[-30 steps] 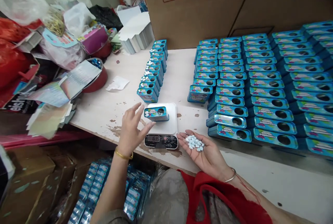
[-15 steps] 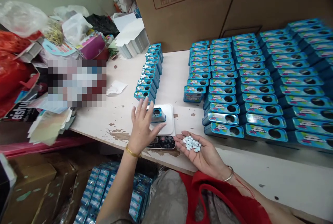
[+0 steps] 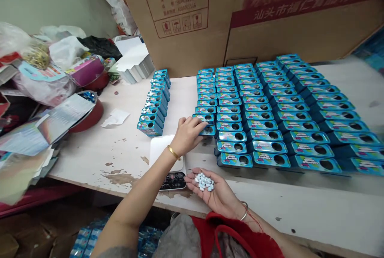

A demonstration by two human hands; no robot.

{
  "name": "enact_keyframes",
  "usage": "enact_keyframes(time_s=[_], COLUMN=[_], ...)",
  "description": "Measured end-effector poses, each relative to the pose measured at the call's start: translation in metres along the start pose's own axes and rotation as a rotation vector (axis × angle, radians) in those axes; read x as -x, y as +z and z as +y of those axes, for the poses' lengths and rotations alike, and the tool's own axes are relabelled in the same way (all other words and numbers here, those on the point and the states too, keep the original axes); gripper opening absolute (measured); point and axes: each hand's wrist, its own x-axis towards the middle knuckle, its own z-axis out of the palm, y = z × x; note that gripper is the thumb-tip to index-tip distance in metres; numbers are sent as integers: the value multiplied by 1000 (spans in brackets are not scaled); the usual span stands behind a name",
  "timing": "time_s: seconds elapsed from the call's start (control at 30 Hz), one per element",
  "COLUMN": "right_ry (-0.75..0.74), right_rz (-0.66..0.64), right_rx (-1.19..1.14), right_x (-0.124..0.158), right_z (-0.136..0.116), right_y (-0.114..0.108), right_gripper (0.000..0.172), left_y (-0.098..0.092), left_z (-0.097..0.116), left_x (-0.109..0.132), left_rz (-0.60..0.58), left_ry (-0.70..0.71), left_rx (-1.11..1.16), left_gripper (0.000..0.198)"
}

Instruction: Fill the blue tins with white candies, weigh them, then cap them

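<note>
My left hand (image 3: 187,137) is closed on the end of a small blue tin (image 3: 209,131), at the front of a column of matching tins. That tin has a round opening in its top; its left end is hidden under my fingers. Palm up and cupped, my right hand (image 3: 222,198) holds a small heap of pale candy tablets (image 3: 204,181) above the table edge. The white kitchen scale (image 3: 159,146) lies beneath my left wrist, partly covered by it. Beyond the scale stands a short row of blue tins (image 3: 150,127) with white tablets on several tops.
Many blue tins (image 3: 267,134) stand in close columns on the right. A large cardboard box (image 3: 186,54) walls off the back. White cartons (image 3: 135,64), a paper scrap (image 3: 115,118) and a red bowl (image 3: 94,116) topped with papers are to the left. Packed tins lie below the table.
My left hand has gone from the scale to the right-hand columns and now grips a tin there. The tin on the scale is no longer seen there. My right hand still holds the tablets.
</note>
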Motion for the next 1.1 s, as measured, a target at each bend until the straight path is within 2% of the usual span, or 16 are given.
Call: enact_keyframes(time_s=[0.07, 0.13, 0.23, 0.3, 0.37, 0.47, 0.6, 0.67, 0.73, 0.83, 0.9, 1.0, 1.1], right_ry=[-1, 6, 23, 39, 53, 65, 73, 64, 54, 41, 38, 59, 78], right_rz=[-5, -7, -8, -7, -6, -6, 1, 4, 10, 43, 71, 89, 84], right_rx=[2, 3, 0, -5, -6, 7, 30, 39, 46, 49, 54, 72, 74], right_x=[0, 0, -1, -1, -2, -2, -1, 1, 3, 7, 8, 9, 11], right_z=[-2, -3, -3, -4, -4, -1, 2, 2, 0, -3, -3, -2, 0], right_y=[-1, -2, -4, -4, -3, -2, -1, 0, -1, -2, -3, -3, -3], right_gripper=[17, 17, 16, 16, 15, 15, 15, 16, 17, 18, 19, 22, 23], left_y=[16, 21, 8, -6, -18, -24, -23, -31, -48, -78, -90, -89, -77], left_z=[-2, -6, -21, -39, -60, -88, -105, -103, -94, -70, -51, -27, -20], left_x=[-8, -6, 13, 36, 62, 96, 114, 112, 109, 105, 103, 102, 101], left_rz=[5, 45, 179, 278, 321, 208, 27, 4, -4, -60, -140, -258, -304], left_ry=[13, 4, -104, -260, -433, -551, -434, -378, -343, -291, -239, -164, -124], left_rx=[-32, -33, 2, -21, -101, -249, -343, -355, -353, -317, -274, -234, -215], left_gripper=[41, 45, 48, 46, 43, 33, 11, 9, 13, 17, 18, 16, 15])
